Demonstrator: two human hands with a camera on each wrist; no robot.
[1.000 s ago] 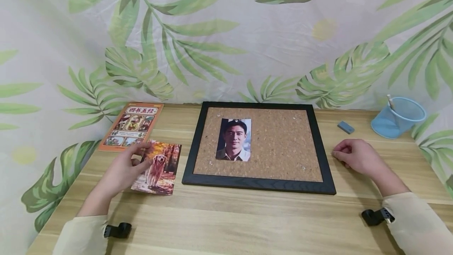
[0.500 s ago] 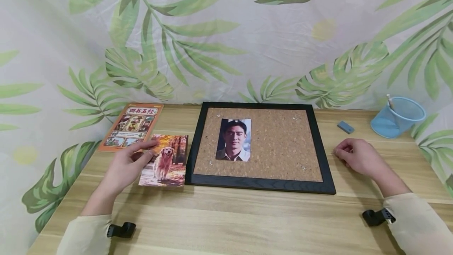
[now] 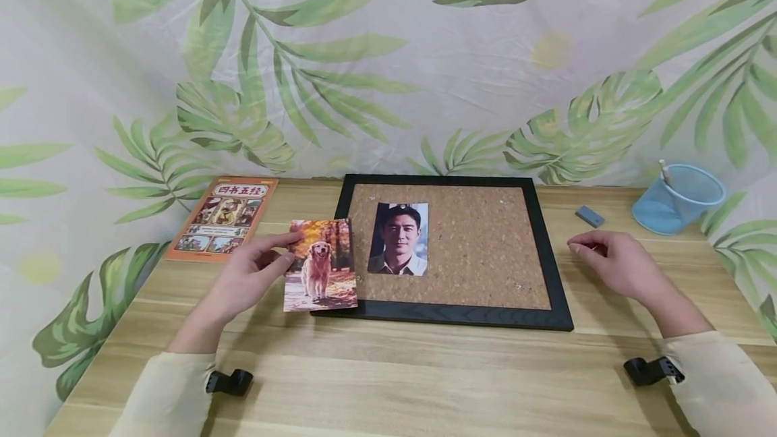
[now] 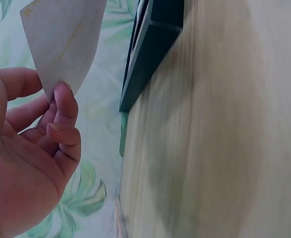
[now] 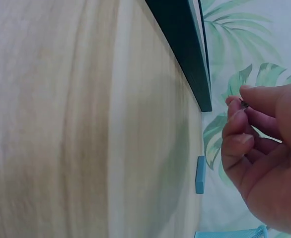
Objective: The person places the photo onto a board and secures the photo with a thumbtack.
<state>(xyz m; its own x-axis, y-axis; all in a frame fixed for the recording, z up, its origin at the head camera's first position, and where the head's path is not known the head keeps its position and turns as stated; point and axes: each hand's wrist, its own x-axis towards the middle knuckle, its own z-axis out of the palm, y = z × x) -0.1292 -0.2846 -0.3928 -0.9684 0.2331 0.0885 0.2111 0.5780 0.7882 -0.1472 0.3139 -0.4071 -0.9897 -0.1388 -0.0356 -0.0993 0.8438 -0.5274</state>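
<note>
My left hand (image 3: 245, 282) pinches a dog photo (image 3: 320, 268) by its left edge, between thumb and fingers. The photo is held up over the left side of a black-framed corkboard (image 3: 485, 248); its pale back (image 4: 66, 39) faces the left wrist view. A portrait photo (image 3: 398, 240) is fixed to the board's left half, with a small pin at its top. Right of the frame, my right hand (image 3: 619, 265) has thumb and index finger together on a tiny dark pin (image 5: 244, 103), mostly hidden by the fingertips.
An orange book (image 3: 221, 218) lies at the back left. Toward the back right are a blue eraser (image 3: 589, 216) and a blue mesh pen cup (image 3: 676, 201) with a pencil in it. Small clear pins sit near the board's corners. A leaf-patterned cloth hangs behind the table.
My left hand has carried the dog photo rightward and slightly up, from beside the book to over the board's left frame. My right hand has stayed nearly in place.
</note>
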